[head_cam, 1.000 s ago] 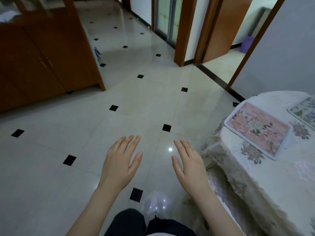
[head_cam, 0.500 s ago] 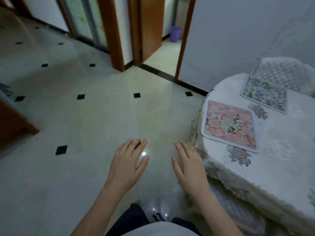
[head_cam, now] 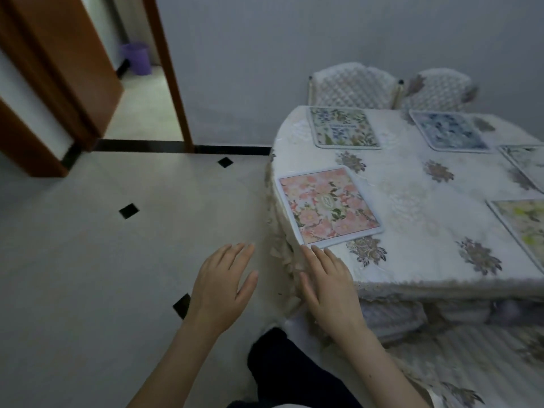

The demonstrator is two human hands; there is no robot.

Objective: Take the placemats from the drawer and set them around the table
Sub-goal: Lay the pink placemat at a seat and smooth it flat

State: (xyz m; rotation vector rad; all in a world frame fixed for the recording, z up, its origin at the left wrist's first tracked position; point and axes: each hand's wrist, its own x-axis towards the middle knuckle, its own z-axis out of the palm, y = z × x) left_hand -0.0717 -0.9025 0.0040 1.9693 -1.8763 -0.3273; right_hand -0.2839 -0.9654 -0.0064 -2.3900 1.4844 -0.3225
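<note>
Five placemats are lying on the table (head_cam: 412, 269), which is wearing a pale flowered tablecloth. The pink placemat (head_cam: 329, 206) is sitting nearest the person, its left side reaching the table's rounded edge. A green and blue placemat (head_cam: 343, 128) is lying beyond it, near the far edge. A blue placemat (head_cam: 449, 131) is lying to its right. A pale placemat (head_cam: 527, 164) and a yellow-green placemat (head_cam: 524, 225) are running off the right border of the view, so only part of each is showing.

Two hands are showing, both empty. The left hand (head_cam: 222, 285) is hovering over the floor with its fingers spread and straight, holding nothing. The right hand (head_cam: 329, 285) is also flat and spread, gripping nothing; its fingertips are reaching close to the pink placemat's near corner, but whether they are touching it is hard to tell.

Two padded chairs (head_cam: 353, 83) are standing behind the table against the grey wall, with only their quilted backs showing. To the left of the table a wide stretch of pale tiled floor (head_cam: 103, 260) with small black diamonds is lying open up to a doorway (head_cam: 141, 107). One purple bin (head_cam: 136, 58) is standing beyond that doorway. The drawer is nowhere in view. The scene is slightly blurred, and the placemats' patterns are hard to make out in detail.
</note>
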